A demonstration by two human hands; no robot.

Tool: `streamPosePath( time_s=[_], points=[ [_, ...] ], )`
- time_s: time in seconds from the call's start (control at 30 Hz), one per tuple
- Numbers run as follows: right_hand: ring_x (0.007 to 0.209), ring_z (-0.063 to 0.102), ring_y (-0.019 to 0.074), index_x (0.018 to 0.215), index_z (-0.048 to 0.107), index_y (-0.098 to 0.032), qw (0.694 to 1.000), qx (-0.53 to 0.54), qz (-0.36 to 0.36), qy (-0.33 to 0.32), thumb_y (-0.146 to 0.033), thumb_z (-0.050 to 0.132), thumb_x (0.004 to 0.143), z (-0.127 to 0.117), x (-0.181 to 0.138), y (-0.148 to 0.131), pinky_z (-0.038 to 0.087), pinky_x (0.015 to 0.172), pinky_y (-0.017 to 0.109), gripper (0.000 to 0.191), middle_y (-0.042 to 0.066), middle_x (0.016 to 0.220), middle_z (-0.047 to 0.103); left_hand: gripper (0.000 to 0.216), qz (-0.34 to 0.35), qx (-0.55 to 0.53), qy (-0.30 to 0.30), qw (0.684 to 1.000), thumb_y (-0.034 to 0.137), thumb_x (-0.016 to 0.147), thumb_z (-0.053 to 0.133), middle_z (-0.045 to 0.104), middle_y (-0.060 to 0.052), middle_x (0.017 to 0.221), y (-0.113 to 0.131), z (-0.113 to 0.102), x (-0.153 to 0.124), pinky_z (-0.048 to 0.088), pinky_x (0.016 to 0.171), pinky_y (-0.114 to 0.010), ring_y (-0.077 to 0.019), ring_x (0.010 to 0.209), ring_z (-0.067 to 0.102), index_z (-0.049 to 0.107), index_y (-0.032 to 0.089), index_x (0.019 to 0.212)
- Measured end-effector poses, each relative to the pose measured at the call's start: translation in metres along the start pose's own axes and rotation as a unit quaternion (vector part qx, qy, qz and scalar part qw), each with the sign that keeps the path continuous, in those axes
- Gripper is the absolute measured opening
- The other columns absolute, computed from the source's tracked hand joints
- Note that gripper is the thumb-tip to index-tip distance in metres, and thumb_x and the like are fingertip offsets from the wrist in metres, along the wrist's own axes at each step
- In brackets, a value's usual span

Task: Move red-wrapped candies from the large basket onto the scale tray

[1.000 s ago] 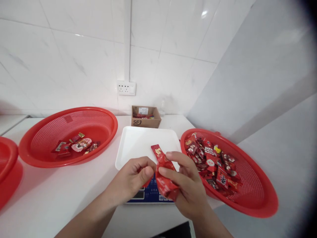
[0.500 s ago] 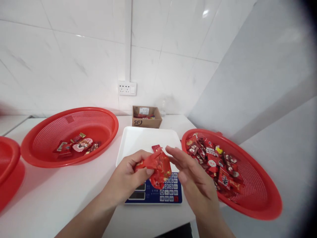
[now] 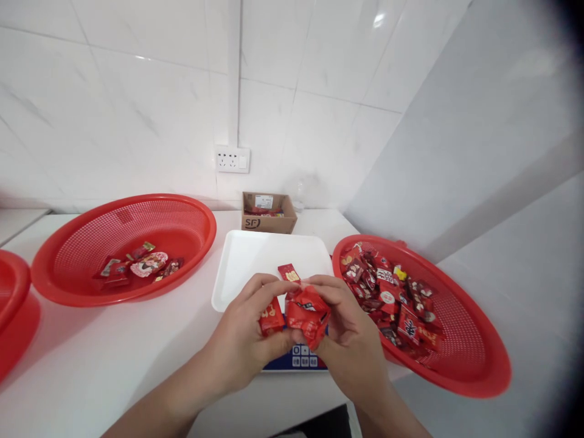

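Observation:
Between both hands, over the front of the scale, is a crinkled red plastic bag (image 3: 310,316) with its mouth parted. My left hand (image 3: 241,337) is closed on the bag's left side, and a small red packet (image 3: 272,317) shows between its thumb and fingers. The right side of the bag is gripped by my right hand (image 3: 351,340), fingers over the top edge and thumb below. What lies inside the bag is hard to make out. Just beyond the fingers, a red wrapped packet (image 3: 288,272) shows above the white pan of the digital scale (image 3: 255,255). The hands cover much of the blue keypad.
Right of the scale, a red basket (image 3: 479,340) holds many wrapped snacks. Another red basket (image 3: 59,274) on the left has several packets, and part of a third (image 3: 11,298) shows at the left edge. Behind the scale stands a cardboard box (image 3: 269,224) of packets.
My right hand, apart from the bag with fingers spread before, has come in and closed on its right side. The bag has turned, so its parted mouth now shows.

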State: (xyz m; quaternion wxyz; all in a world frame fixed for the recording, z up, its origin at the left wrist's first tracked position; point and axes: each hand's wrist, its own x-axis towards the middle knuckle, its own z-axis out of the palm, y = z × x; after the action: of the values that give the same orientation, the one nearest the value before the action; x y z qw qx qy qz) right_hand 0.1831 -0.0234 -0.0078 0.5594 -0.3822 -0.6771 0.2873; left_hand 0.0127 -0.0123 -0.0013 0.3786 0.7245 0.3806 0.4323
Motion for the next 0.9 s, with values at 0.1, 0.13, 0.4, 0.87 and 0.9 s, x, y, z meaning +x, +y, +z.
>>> streamPosePath(
  time_s=[0.1,0.13,0.4,0.87,0.9],
  points=[
    [0.099,0.063,0.0193,0.102,0.068,-0.033,0.999,0.04,0.002,0.009,-0.028,0.076,0.074,0.001,0.003,-0.001,0.056,0.083,0.032,0.03,0.004,0.104,0.063,0.04,-0.007,0.013,-0.006,1.0,0.027,0.078,0.069,0.058,-0.006,0.11,-0.001,0.001,0.001,0.049,0.084,-0.033,-0.0216,0.097,0.061,0.061,0.029,0.117],
    [0.099,0.064,0.0192,0.102,0.068,-0.033,0.998,0.056,0.01,0.009,-0.029,0.077,0.074,0.001,0.004,-0.001,0.056,0.082,0.031,0.029,0.004,0.104,0.063,0.042,-0.007,0.014,-0.008,1.0,0.026,0.078,0.069,0.058,-0.006,0.111,-0.002,0.001,0.001,0.049,0.084,-0.033,-0.0218,0.097,0.061,0.06,0.029,0.118],
    [0.122,0.055,0.0216,0.128,0.053,-0.04,0.989,0.131,0.057,-0.026,-0.032,0.076,0.075,0.005,-0.002,0.0,0.05,0.099,0.035,0.058,0.003,0.131,0.058,0.059,-0.072,-0.044,-0.01,0.996,0.012,0.074,0.066,0.065,0.0,0.121,-0.001,0.001,-0.001,0.048,0.084,-0.031,-0.0202,0.095,0.064,0.053,0.036,0.127],
    [0.106,0.064,0.0206,0.114,0.064,-0.034,0.999,0.028,-0.035,-0.007,-0.031,0.074,0.078,0.002,-0.001,-0.002,0.055,0.09,0.033,0.038,0.004,0.113,0.067,0.05,-0.088,-0.098,0.016,0.991,0.011,0.073,0.066,0.068,0.0,0.111,0.007,-0.001,-0.008,0.048,0.079,-0.028,-0.0196,0.092,0.063,0.061,0.035,0.117],
    [0.106,0.064,0.0203,0.112,0.064,-0.033,0.999,0.04,-0.03,-0.002,-0.033,0.073,0.078,0.003,0.0,-0.002,0.056,0.089,0.033,0.035,0.004,0.112,0.068,0.048,-0.091,-0.101,0.009,0.991,0.014,0.075,0.067,0.067,0.0,0.11,0.007,-0.001,-0.007,0.048,0.079,-0.028,-0.0194,0.092,0.063,0.061,0.035,0.117]
  ],
)
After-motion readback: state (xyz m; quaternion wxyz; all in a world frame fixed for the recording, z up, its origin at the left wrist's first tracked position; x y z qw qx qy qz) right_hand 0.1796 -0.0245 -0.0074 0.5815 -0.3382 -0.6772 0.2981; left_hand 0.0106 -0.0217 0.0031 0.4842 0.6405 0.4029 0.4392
